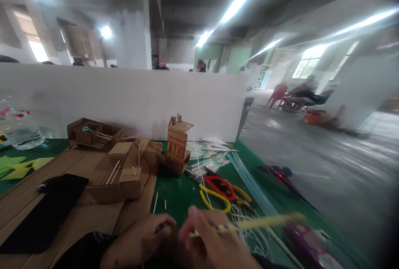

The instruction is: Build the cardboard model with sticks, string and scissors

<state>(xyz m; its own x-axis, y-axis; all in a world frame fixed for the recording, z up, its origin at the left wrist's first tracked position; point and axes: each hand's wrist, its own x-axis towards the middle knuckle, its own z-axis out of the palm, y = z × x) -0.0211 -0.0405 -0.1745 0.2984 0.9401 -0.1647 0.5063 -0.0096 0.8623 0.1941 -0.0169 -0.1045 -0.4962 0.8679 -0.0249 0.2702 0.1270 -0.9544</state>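
My right hand [215, 240] pinches a thin yellow stick [262, 222] with purple marks near the grip; motion blurs it, and its far end points right. Close beside it, my left hand [145, 235] has curled fingers; whatever they may hold is hidden. Both hands are low over the near edge of the green table [165, 190]. Just beyond them lie yellow-handled scissors [215, 202], a red-handled tool [220, 183] and tangled white string [257, 240]. A small cardboard tower [177, 148] stands behind, with white string running from its top toward my right hand.
Cardboard boxes [126, 179] with sticks sit on a cardboard sheet [62, 163] at left, near a black flat object [46, 213]. Bundled sticks [208, 156], a glue gun [282, 177] and a purple device [311, 244] lie right. A white partition [124, 98] borders the back.
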